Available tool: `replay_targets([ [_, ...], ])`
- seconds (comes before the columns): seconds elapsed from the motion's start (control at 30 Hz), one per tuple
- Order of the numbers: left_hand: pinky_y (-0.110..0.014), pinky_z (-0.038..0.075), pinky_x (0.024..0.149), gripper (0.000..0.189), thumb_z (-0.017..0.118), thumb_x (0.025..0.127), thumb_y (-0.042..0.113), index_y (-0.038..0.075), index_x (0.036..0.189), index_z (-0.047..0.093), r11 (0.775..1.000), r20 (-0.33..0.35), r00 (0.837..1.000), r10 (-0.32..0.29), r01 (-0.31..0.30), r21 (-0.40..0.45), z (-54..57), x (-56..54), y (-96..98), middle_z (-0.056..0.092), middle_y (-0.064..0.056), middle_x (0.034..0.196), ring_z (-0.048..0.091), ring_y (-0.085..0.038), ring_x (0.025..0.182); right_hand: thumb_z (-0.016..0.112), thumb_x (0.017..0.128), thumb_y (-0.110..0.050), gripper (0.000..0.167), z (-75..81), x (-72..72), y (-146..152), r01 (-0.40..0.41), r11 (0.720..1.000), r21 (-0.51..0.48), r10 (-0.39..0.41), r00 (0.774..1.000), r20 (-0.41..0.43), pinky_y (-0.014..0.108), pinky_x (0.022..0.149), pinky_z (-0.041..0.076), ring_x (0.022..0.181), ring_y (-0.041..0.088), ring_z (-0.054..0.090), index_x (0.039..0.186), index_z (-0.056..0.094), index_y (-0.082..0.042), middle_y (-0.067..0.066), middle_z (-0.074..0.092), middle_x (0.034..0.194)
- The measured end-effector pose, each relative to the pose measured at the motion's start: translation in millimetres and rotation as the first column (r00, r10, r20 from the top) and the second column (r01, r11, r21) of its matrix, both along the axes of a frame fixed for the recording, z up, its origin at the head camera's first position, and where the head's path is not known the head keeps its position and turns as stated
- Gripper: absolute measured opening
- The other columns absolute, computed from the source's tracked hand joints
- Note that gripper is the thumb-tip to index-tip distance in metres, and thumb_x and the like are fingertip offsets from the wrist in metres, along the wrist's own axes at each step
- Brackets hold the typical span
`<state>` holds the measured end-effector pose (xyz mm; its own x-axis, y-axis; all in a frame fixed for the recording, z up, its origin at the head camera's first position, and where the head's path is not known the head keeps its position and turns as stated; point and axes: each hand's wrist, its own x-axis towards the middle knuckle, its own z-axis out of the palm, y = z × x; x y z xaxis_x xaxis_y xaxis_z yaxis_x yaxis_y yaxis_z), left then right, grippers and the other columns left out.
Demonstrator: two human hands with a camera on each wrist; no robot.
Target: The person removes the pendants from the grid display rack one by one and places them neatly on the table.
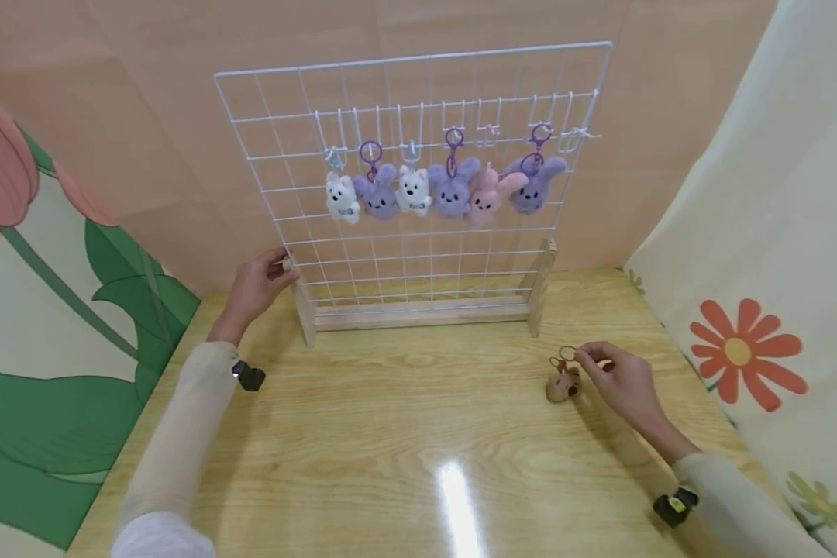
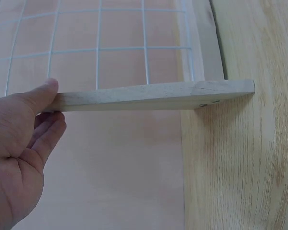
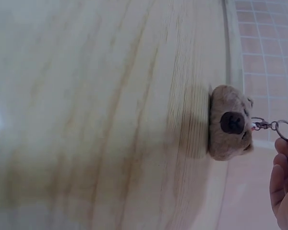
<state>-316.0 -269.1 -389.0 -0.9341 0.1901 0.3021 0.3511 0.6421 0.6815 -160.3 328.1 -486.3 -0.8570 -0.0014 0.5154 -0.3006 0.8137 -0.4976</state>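
Note:
My left hand (image 1: 256, 285) pinches the top of the wooden side support (image 2: 134, 96) of a white wire grid rack (image 1: 418, 256), thumb on one face and fingers on the other. At the right of the table, my right hand (image 1: 619, 378) pinches the metal ring of a brown bear-head plush keychain (image 1: 562, 385). In the right wrist view the bear's dark nose (image 3: 232, 122) faces the camera, and its underside meets or nearly meets the tabletop. A short chain and clasp (image 3: 263, 125) join the plush to the ring.
Along the grid's hooks hang white dog plushes (image 1: 342, 198), purple rabbit plushes (image 1: 452, 194) and a pink rabbit plush (image 1: 484, 200). A hook (image 1: 572, 141) at the right end carries no plush. The wood-grain table (image 1: 390, 418) stretches in front of the rack; flowered cloth (image 1: 746, 232) hangs on the right.

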Motion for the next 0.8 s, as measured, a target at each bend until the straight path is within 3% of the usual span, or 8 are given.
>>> replay_targets([
  [0.13, -0.051, 0.056, 0.099, 0.051, 0.07, 0.099, 0.012, -0.006, 0.144, 0.053, 1.0, -0.002, 1.0, 0.001, -0.001, -0.007, 1.2, 0.4, 1.1, 0.059, -0.029, 0.137, 0.063, -0.045, 0.122, 0.074, 0.096, -0.015, 0.009, -2.1, -8.6, -2, -0.016, 1.0, 0.005, 0.016, 1.0, 0.012, 0.002, 0.06, 0.044, 0.07, 0.01, 0.067, 0.097, 0.076, -0.006, 0.007, 0.076, 0.082],
  [0.33, -0.051, 0.057, 0.098, 0.05, 0.07, 0.098, 0.011, -0.006, 0.142, 0.054, 1.0, -0.002, 1.0, 0.004, -0.004, -0.009, 1.8, -0.1, 0.6, 0.061, -0.029, 0.135, 0.064, -0.044, 0.12, 0.075, 0.095, -0.012, 0.006, -10.1, -22.7, -3, -0.057, 0.998, 0.015, 0.056, 0.998, 0.023, 0.006, 0.059, 0.046, 0.071, 0.004, 0.063, 0.095, 0.076, -0.006, 0.005, 0.075, 0.081],
  [0.53, -0.05, 0.057, 0.098, 0.05, 0.071, 0.098, 0.01, -0.006, 0.142, 0.054, 1.0, 0.004, 1.0, 0.004, -0.004, -0.004, 1.8, -1.2, 0.7, 0.06, -0.029, 0.136, 0.064, -0.043, 0.12, 0.073, 0.097, -0.014, 0.01, -14.7, -34.7, -3, -0.066, 0.998, 0.017, 0.064, 0.996, 0.068, 0.016, 0.053, 0.049, 0.065, 0.011, 0.064, 0.095, 0.076, -0.005, 0.006, 0.075, 0.08],
  [0.8, -0.05, 0.056, 0.099, 0.05, 0.07, 0.099, 0.01, -0.008, 0.142, 0.053, 1.0, 0.021, 1.0, 0.006, -0.006, 0.004, 1.6, -1.0, 0.2, 0.059, -0.03, 0.137, 0.063, -0.044, 0.121, 0.074, 0.095, -0.015, 0.008, -29.9, -47.8, -2, -0.059, 0.998, 0.023, 0.057, 0.994, 0.094, 0.016, 0.056, 0.051, 0.068, 0.011, 0.065, 0.092, 0.077, -0.008, 0.003, 0.075, 0.078],
])
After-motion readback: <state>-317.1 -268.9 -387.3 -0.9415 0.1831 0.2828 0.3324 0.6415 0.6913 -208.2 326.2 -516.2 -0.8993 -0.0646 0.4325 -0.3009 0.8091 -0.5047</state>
